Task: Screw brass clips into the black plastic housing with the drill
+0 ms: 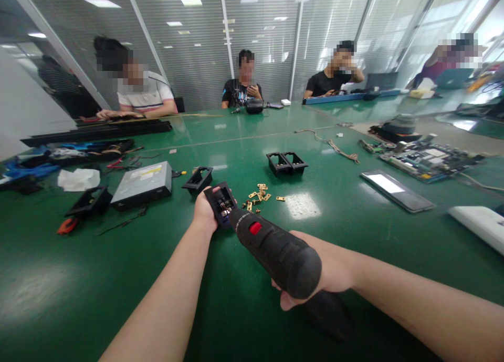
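My left hand (205,210) is closed around a small black plastic socket housing (221,203) with brass contacts inside, held just above the green table (118,278). My right hand (321,272) grips a black electric screwdriver (275,251) with a red button, its tip pressed into the housing. Several small brass contact pieces (260,195) lie scattered on the table just beyond the housing.
More black housings sit at centre (286,162), left of centre (199,179) and at the left (90,202). A grey optical drive (144,184), a circuit board (427,159), a phone (396,190) and cables lie around. Several seated people are at the far edge.
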`<state>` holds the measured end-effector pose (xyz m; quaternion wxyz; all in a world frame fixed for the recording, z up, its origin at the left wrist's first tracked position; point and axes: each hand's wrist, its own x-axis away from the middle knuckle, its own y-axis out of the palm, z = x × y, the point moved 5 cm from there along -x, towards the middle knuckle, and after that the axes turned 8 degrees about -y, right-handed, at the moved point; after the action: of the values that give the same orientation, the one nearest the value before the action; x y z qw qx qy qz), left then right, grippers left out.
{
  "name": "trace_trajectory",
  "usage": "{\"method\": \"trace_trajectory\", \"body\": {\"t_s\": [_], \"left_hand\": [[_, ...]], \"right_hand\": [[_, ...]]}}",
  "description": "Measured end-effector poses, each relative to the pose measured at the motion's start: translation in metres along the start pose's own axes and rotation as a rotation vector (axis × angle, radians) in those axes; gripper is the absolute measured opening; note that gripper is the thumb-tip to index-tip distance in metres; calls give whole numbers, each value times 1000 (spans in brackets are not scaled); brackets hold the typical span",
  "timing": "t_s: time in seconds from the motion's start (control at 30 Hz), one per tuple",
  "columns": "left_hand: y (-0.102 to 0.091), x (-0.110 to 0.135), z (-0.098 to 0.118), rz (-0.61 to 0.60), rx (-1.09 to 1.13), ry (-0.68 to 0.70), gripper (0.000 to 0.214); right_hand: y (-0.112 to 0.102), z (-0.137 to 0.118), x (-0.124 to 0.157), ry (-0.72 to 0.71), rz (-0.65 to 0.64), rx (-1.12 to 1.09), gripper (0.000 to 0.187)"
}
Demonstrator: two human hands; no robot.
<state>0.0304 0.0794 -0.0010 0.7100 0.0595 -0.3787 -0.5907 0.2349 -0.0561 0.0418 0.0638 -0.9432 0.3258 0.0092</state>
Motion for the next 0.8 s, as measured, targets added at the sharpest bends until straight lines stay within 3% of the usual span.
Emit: {"method": "trace_trajectory", "body": {"t_s": [0.8], "left_hand": [[-1,-3,1,-10,-11,27,27]], "right_hand": [[1,-2,-1,-15,-6,-25,28]]}}
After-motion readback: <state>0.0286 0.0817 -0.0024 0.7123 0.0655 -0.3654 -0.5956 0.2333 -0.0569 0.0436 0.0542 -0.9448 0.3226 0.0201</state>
